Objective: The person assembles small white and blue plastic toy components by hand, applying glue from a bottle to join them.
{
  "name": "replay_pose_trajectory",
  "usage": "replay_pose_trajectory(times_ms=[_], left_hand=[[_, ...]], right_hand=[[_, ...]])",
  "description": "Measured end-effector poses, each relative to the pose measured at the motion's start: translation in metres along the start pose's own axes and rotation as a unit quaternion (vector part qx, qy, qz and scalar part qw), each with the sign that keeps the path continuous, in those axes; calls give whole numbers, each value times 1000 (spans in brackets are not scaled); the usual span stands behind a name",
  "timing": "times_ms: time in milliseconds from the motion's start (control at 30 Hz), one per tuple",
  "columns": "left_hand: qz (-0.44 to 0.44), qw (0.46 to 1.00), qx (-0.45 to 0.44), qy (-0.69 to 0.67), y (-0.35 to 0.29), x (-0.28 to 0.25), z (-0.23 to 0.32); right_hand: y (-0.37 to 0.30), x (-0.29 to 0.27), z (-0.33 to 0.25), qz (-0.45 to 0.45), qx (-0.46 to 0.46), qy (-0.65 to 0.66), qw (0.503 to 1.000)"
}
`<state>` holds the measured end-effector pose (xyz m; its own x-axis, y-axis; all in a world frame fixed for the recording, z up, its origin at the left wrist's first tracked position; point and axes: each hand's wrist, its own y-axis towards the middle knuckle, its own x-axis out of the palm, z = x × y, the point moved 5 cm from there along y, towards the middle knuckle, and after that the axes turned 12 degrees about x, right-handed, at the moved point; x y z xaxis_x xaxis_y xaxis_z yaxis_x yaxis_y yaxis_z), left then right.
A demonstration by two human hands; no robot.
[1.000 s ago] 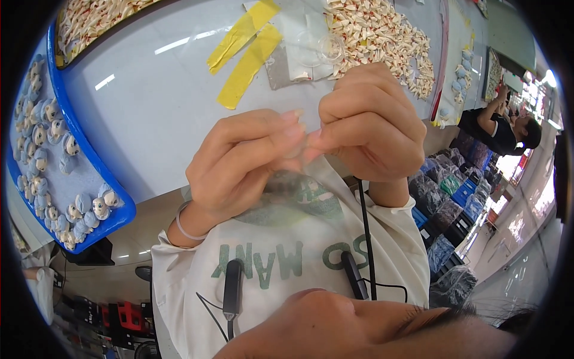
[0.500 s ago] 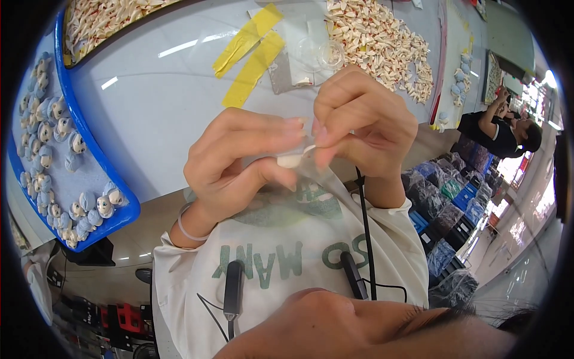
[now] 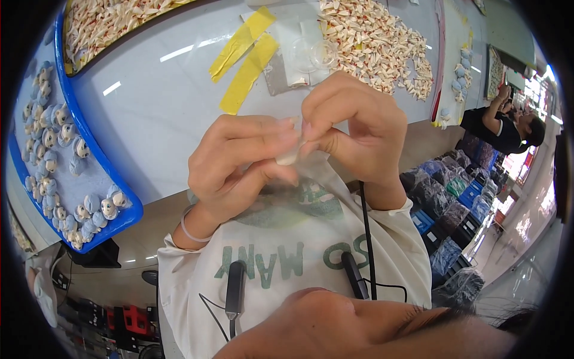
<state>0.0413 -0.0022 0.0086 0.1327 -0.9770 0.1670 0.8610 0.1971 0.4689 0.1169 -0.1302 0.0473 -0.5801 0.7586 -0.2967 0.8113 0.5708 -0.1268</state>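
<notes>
- A small white piece sits between the left hand's thumb and fingers, raised in front of the person's chest.
- The left hand pinches that piece; the right hand has thumb and forefinger drawn together at its right end, though whether they grip it cannot be told.
- Beyond both hands spreads a pale, glossy counter, its near edge passing behind them; below the left hand's side shows a shiny floor.
- Farther off to the right of the right hand, another person in dark clothes stands in a bright room.
- Fingers cover most of the white piece, blur softens it, and its shape is hard to make out.
- Just beyond the hands, two yellow tape strips lie near clear round dishes.
- Beyond the right hand is a heap of cream pieces with red bits.
- Well left of the left hand, a blue tray holds small doll heads with light-blue tops; above it, a dark-rimmed tray, cut off, holds more cream pieces.
- Right of the right hand's wrist, plastic-wrapped crates stand in rows.
</notes>
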Motion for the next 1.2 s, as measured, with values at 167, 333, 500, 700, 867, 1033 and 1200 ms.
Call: replay_pose_trajectory(times_ms=[167, 333, 500, 700, 867, 1033, 1200], left_hand=[[-45, 989, 103, 98, 5, 7, 9], [-130, 943, 173, 253, -1, 21, 17], [-66, 954, 161, 244, -6, -23, 36], [113, 821, 102, 550, 7, -119, 89], [-44, 785, -72, 614, 6, -139, 91], [-133, 783, -157, 587, -2, -130, 72], [-92, 776, -172, 600, -2, -138, 68]], right_hand=[[-10, -6, 8, -19, 96, 119, 988], [-30, -4, 10, -94, 147, 210, 962], [-70, -114, 36, 243, 79, 70, 964], [-117, -209, 56, 502, 179, -348, 771], [-108, -196, 44, 472, 151, -300, 815], [-82, -166, 45, 399, 110, -240, 878], [-59, -143, 54, 310, 63, -406, 857]])
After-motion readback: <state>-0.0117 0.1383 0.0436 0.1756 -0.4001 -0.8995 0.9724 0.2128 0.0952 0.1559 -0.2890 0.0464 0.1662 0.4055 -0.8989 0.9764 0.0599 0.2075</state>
